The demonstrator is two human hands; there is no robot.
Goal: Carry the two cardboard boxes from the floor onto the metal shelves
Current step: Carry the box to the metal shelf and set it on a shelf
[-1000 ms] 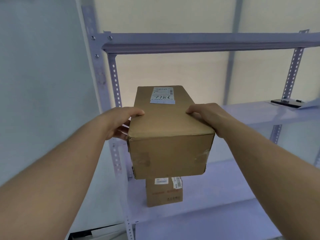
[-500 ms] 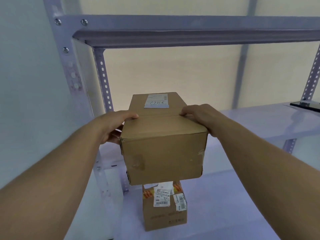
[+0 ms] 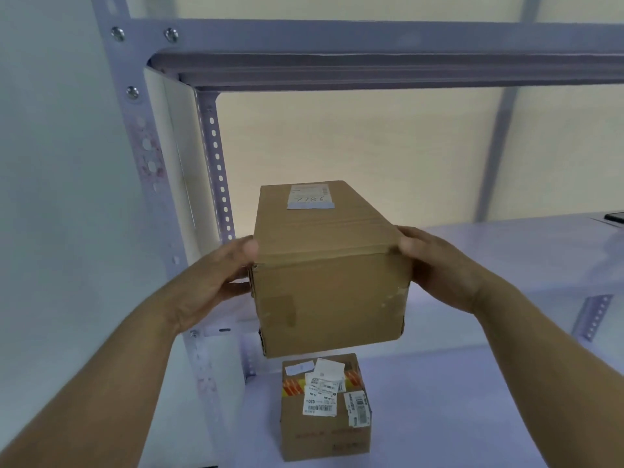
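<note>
Both hands are gripping a plain cardboard box [image 3: 329, 265] at shelf level: the left hand [image 3: 216, 282] is pressing its left side, the right hand [image 3: 439, 268] its right. A smaller labelled box [image 3: 324, 410] (stickers covering its top) is sitting on the lower metal shelf [image 3: 472, 400], directly underneath.

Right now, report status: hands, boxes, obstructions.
Left hand and right hand clamp the large cardboard box by its sides, at middle shelf level. Small labelled box already on lower shelf. Nothing blocking.
</note>
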